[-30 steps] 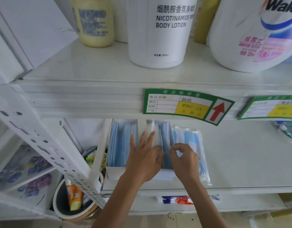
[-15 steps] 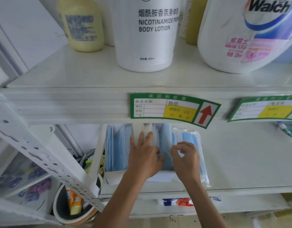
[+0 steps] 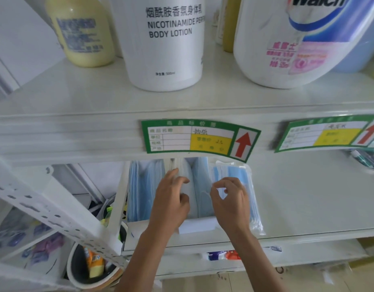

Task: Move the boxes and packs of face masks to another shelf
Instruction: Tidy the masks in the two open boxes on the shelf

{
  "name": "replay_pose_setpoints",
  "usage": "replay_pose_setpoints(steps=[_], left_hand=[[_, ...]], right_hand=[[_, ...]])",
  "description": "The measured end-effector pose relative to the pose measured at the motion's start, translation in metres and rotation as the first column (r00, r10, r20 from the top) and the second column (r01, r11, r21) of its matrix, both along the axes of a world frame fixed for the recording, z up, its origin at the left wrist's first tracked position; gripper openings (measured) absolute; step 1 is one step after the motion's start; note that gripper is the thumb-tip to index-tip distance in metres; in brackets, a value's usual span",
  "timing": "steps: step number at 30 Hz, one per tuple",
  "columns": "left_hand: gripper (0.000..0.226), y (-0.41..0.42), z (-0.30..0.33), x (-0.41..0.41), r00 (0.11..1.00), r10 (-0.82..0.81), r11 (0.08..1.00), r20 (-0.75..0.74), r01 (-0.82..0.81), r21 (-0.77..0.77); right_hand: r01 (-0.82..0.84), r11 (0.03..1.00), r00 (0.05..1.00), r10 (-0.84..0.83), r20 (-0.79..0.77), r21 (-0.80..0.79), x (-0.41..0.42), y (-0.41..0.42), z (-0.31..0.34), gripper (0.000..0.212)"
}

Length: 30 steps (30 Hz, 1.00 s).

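Note:
An open white box (image 3: 197, 226) of blue face masks (image 3: 143, 186) stands at the left end of the middle shelf (image 3: 308, 199). A clear pack of blue masks (image 3: 248, 175) lies against the box's right side. My left hand (image 3: 171, 202) reaches into the box, its curled fingers and thumb gripping a pale bundle of masks near the middle. My right hand (image 3: 231, 204) is curled over the seam between box and pack, thumb and forefinger pinching at the pack's left edge. The far ends of the masks are hidden under the upper shelf.
The upper shelf (image 3: 76, 98) carries a white body lotion bottle (image 3: 165, 39), a yellow bottle (image 3: 83, 32) and a large white jug (image 3: 297, 39). Green price tags (image 3: 198, 139) hang on its front edge. A bucket (image 3: 91, 268) of items sits low on the left.
My left hand's fingers have gone from flat on the masks to curled around a bundle. My right hand has shifted slightly right toward the pack. The view has moved closer.

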<state>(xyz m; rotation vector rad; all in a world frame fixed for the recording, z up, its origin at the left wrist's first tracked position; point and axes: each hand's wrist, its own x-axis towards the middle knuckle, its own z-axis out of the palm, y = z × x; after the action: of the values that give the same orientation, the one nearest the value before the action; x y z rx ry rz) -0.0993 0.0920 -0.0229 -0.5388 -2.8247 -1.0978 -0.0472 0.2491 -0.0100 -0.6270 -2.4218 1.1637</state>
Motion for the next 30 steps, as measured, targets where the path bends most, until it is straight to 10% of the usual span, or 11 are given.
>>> replay_pose_setpoints(steps=[10, 16, 22, 30], left_hand=[[0.053, 0.003, -0.014, 0.000, 0.976, -0.181, 0.922, -0.125, 0.124, -0.367], [0.046, -0.006, 0.006, 0.010, 0.977, -0.136, 0.990, -0.165, 0.138, -0.003], [0.107, 0.012, 0.020, 0.055, 0.967, -0.189, 0.964, -0.172, 0.216, 0.154], [0.069, -0.026, 0.021, 0.063, 0.936, 0.344, 0.827, -0.071, -0.266, 0.495]], right_hand=[[0.091, 0.996, 0.995, -0.090, 0.030, -0.014, -0.001, 0.006, 0.020, 0.009], [0.116, 0.978, 0.982, -0.140, -0.130, -0.175, 0.007, 0.023, 0.051, 0.013], [-0.043, 0.953, 0.963, -0.040, -0.267, -0.299, 0.007, -0.018, 0.075, 0.014], [-0.448, 0.806, 0.892, 0.373, -0.254, -0.387, -0.010, -0.073, 0.068, 0.004]])
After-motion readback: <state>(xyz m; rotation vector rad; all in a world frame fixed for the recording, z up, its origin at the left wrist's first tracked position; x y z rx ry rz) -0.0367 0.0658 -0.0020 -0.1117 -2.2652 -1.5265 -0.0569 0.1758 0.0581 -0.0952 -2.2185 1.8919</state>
